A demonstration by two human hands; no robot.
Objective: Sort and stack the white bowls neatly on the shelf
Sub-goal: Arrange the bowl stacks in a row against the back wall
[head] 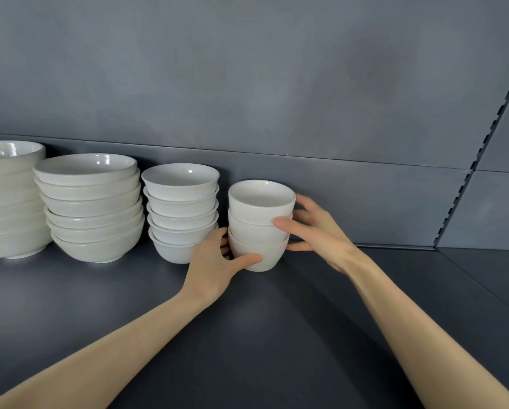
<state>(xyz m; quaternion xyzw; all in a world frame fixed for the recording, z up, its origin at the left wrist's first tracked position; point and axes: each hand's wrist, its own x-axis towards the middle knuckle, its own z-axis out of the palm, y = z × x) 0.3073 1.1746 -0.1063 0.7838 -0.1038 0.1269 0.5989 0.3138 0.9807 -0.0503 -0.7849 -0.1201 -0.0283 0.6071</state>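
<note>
1. White glazed ware: a stack of three small bowls [260, 228], nested rims up, stands near the middle of the view on the dark grey shelf [277, 335], close to the grey back panel [277, 84].
2. From that stack, the left hand [215, 261] lies at about 8 o'clock. Its thumb curls across the front of the bottom bowl, and its fingers go round the bowl's left side, mostly hidden behind it.
3. The right hand [318, 231] lies at 3 o'clock from the stack. Its thumb presses the front where the top bowl meets the middle one, and its fingers curl round the right and rear side, one fingertip reaching the bottom bowl's rim.
4. The stack thus sits between the two hands, gripped from both sides. Whether its foot bears on the shelf I cannot tell.
5. At 9 o'clock from it, just beside the left hand's knuckles, stands a taller stack [181, 214] of somewhat wider bowls. Further along the same line come a wider stack [91, 208] and the largest stack [8, 199], which is cut by the frame edge.
6. A slotted upright [483, 149] rises at 2 o'clock, well apart from the hands.
</note>
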